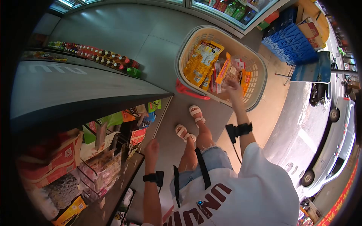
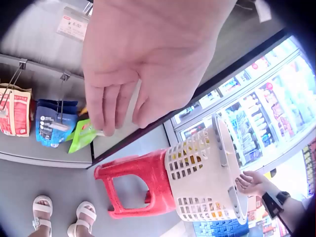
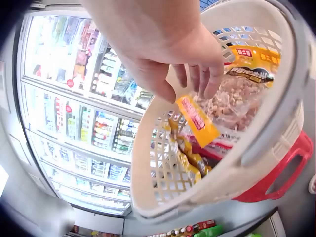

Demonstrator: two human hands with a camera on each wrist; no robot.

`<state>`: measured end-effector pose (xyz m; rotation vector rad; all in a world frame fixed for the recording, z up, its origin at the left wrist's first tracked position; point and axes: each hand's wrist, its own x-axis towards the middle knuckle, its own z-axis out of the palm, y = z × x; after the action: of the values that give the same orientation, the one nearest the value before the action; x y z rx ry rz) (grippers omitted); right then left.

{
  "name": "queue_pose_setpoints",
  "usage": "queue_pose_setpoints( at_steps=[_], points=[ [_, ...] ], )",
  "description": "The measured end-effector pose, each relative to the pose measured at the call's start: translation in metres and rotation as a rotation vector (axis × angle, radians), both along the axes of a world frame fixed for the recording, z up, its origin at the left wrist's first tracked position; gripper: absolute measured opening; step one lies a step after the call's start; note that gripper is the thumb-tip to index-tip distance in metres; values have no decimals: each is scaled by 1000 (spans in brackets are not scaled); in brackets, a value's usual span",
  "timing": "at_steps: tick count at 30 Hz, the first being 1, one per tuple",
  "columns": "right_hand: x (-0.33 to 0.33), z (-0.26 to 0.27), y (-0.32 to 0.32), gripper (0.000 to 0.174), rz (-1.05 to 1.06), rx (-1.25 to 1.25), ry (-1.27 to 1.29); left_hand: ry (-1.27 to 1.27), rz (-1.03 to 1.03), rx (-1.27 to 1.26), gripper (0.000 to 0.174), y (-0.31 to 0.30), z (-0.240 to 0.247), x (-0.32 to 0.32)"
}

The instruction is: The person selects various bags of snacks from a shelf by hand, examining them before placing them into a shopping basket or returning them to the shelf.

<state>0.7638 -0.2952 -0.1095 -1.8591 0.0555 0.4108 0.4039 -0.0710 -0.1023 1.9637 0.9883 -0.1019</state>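
My right hand (image 1: pixel 234 90) is over a cream plastic basket (image 1: pixel 260 75), its fingers loosely bent and apart from the thumb. In the right wrist view its fingertips are right by the top of a yellow-and-red packet (image 3: pixel 198 121). Bags of pale snack pieces (image 3: pixel 237 94) lie beneath and beside that packet. Yellow shiny pouches (image 1: pixel 203 62) fill the basket's other side. My left hand (image 2: pixel 148 64) hangs beside the hanging-goods shelf, fingers relaxed, with nothing in it. Nearest to it are a green packet (image 2: pixel 83 136) and blue packets (image 2: pixel 55 123) on hooks.
A red stool (image 2: pixel 143 185) supports the basket. Bottles (image 1: pixel 109 58) stand in rows on the floor past the shelf unit (image 1: pixel 75 90). Glass-door coolers (image 3: pixel 84 98) line the far side. Blue crates (image 1: pixel 290 43) stand to the right, with a parked car (image 1: pixel 332 143) outside.
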Motion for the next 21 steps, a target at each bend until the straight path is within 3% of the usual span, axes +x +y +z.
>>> queue_pose_setpoints(
  at_steps=[1,2,4,5,7,8,12,14,18,21],
  points=[
    [18,-2,-7,50,-120,-22,70,16,1,-74,26,-10,0,1],
    [34,-12,-12,50,-116,-22,68,34,2,-148,26,-20,0,1],
    [57,-34,-12,72,-25,-155,-42,53,-15,-162,25,-37,-3,1],
    [62,-43,-8,72,-20,-154,-45,75,-38,-177,24,-44,-6,1],
    [61,-47,16,97,90,-497,-374,85,-83,-152,24,-56,-9,3],
    [56,-47,27,105,93,-656,-144,99,-132,-128,24,-60,-12,5],
    [50,-40,38,102,53,-695,-2,131,-108,-230,25,-72,-16,8],
    [60,-62,18,92,141,-592,-74,50,-74,-228,24,-76,-14,13],
    [63,-54,-19,81,219,-676,-120,72,-96,-221,24,-77,-8,23],
    [65,-51,-39,53,84,-790,-157,113,-124,-189,25,-76,1,27]
  ],
)
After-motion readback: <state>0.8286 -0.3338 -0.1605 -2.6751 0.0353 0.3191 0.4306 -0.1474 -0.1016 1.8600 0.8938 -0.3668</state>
